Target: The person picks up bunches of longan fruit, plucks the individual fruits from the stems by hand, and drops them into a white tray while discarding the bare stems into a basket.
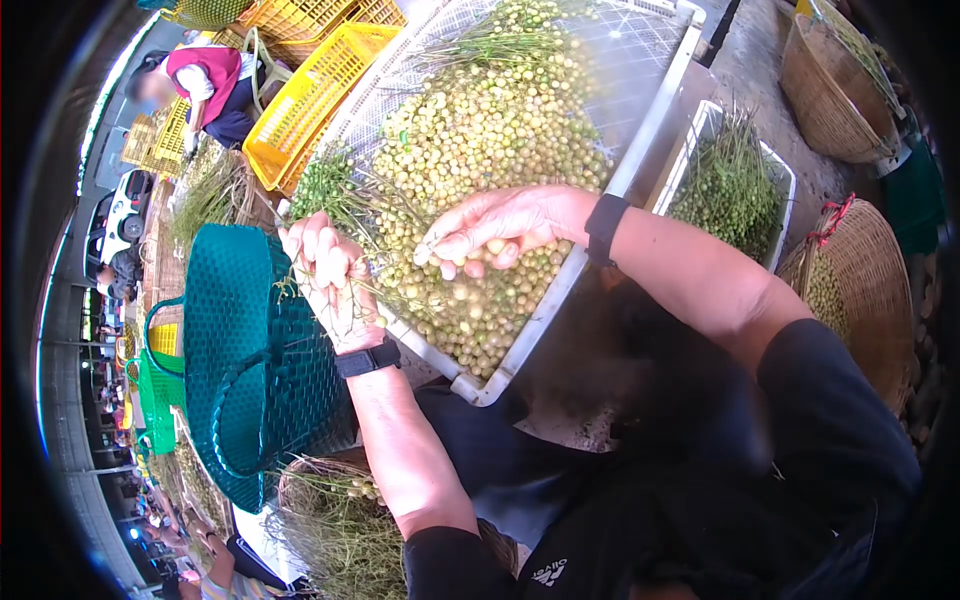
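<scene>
A white plastic crate (633, 150) stands tilted before me, filled with small round yellow-green fruits (470, 130). My left hand (332, 280) is closed at the crate's near left edge, with thin green stems (385, 297) sticking out of its fist. Over the fruits, my right hand (508, 230) curls its fingers, and a few loose fruits (496, 245) show between fingers and palm. A bunch of green stems with fruits (328, 188) lies by the crate's left wall, just above my left hand.
Left of the crate stands a teal woven basket (228, 330); beyond it is a yellow crate (310, 100). Bare stems (335, 535) pile up below. On the right are a white tray of green fruit stems (730, 190) and wicker baskets (870, 290). A person (205, 85) sits at upper left.
</scene>
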